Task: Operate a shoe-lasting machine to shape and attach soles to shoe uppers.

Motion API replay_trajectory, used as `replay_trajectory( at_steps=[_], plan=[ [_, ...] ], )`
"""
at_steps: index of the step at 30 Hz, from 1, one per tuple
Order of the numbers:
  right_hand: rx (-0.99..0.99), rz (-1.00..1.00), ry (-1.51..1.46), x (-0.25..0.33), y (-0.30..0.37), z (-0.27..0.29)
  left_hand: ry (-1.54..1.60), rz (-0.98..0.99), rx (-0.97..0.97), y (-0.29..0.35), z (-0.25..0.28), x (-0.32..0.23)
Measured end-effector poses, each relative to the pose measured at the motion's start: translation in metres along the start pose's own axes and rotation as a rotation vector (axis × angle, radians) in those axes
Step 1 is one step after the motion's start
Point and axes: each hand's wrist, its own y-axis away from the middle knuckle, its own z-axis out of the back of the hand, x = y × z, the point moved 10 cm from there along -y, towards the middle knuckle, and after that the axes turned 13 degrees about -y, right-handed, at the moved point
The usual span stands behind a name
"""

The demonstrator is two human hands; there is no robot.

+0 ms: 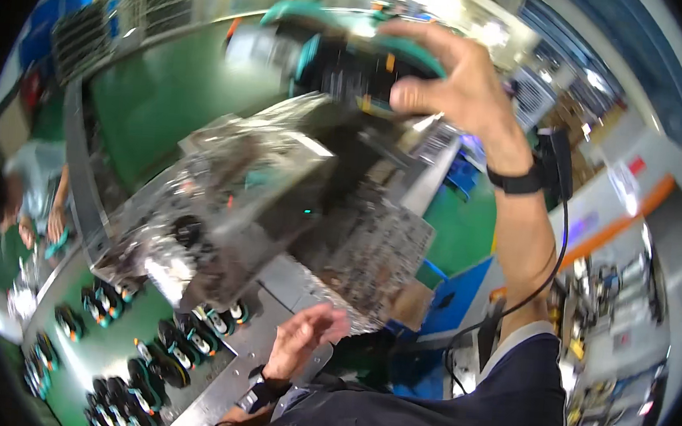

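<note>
My right hand [455,82] is raised at the top of the view. Its fingers and thumb are wrapped round a black and teal shoe [344,65] with small orange marks, blurred by motion. Below the shoe stands a machine covered in crinkled silver foil [230,196]. My left hand [299,339] is low, near the foil-covered plate [374,256] on the machine's right side. Its fingers are slightly bent and apart, with nothing in them.
At lower left, several black and teal shoes [147,382] stand in rows on a green belt [77,360]. Another person [30,188] sits at the far left, hands at a teal piece. A cable [539,297] hangs along my right forearm. Metal racks [90,41] stand far left.
</note>
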Motion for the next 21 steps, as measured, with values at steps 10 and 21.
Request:
replay_trajectory(
  at_steps=[10, 21],
  plan=[
    [0.235, -0.738, -0.253, 0.093, 0.376, 0.04, -0.472, 0.423, 1.212, -0.005, -0.273, 0.113],
    [-1.526, -0.522, -0.12, 0.253, 0.827, 0.081, -0.266, 0.554, 0.935, 0.1, -0.518, 0.364]
  ],
)
